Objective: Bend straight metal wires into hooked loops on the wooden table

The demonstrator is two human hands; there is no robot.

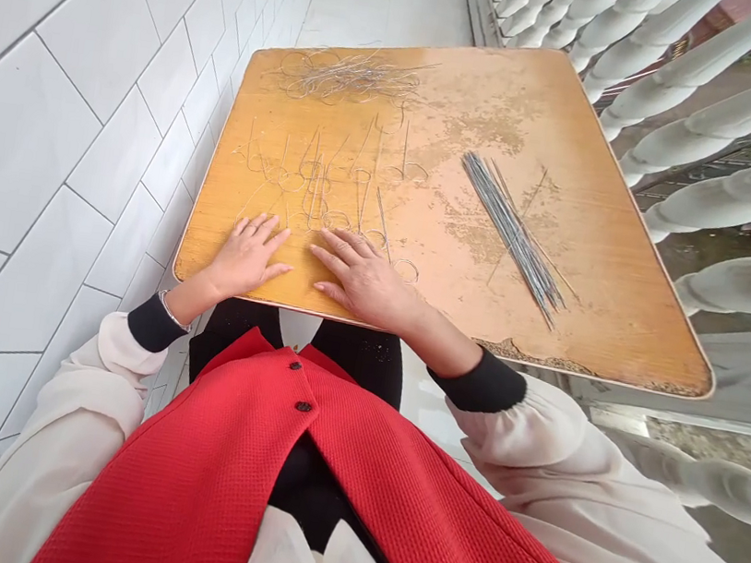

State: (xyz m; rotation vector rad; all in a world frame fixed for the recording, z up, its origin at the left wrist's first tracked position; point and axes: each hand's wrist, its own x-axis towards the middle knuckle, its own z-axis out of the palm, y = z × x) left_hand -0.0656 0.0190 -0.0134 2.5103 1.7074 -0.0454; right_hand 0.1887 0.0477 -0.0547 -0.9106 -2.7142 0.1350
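My left hand (246, 256) lies flat on the table's near left part, fingers spread, holding nothing. To its right, my right hand (366, 276) also rests flat with fingers stretched out. Just beyond both hands lie several thin wires bent into loops with straight stems (318, 194); the fingertips reach the nearest ones, and whether they touch is hard to tell. A looped wire (406, 271) sits right beside my right hand. Farther back is a tangled pile of looped wires (355, 75). On the right lies a bundle of straight grey wires (511, 235), with a few loose ones across it.
The worn wooden table (599, 285) has rounded corners and a chipped near edge. White tiled wall (55, 125) runs close along the left. A white baluster railing (724, 135) borders the right side. Pale floor (394, 0) shows beyond the table.
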